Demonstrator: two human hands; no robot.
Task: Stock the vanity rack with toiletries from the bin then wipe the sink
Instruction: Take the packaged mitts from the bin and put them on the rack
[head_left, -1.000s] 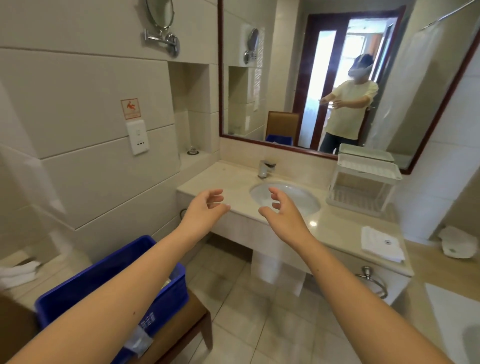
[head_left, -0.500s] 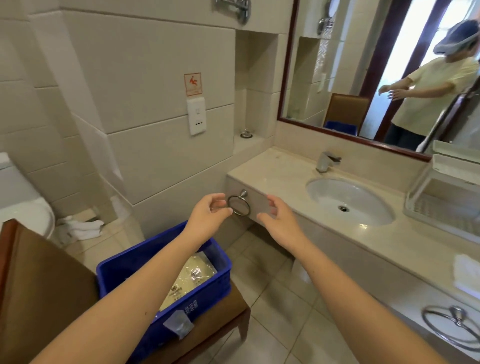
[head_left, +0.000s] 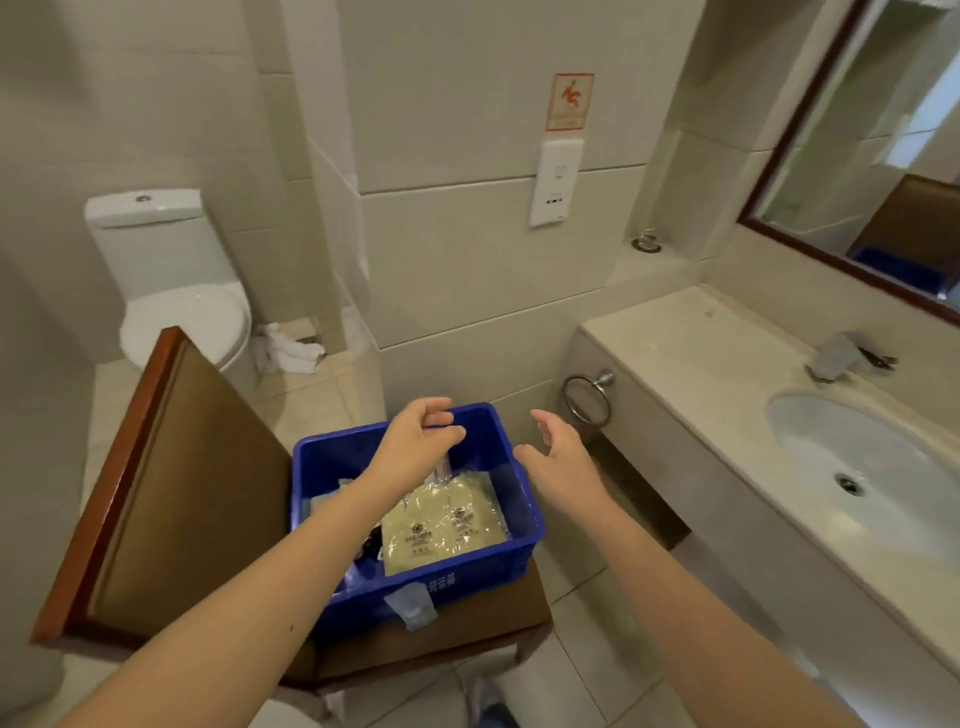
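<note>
**A:** Two hands, both empty?

**B:** Yes, loose, holding nothing. My left hand (head_left: 421, 441) hangs over the bin (head_left: 488, 571) on the chair (head_left: 478, 626) seat; my right hand (head_left: 558, 457) is by its far right corner. I should pinch one packet (head_left: 441, 525) by its edge.

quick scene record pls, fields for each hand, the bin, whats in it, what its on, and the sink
left hand: left hand hovers over the blue plastic bin, fingers loosely curled, holding nothing
right hand: right hand open, by the bin's right side, holding nothing
bin contents: pale yellow sealed packets; other small wrapped items partly hidden
bin support: seat of the brown wooden chair
sink: white oval sink basin set in the beige stone counter, chrome tap behind it
vanity rack: not in view
</note>
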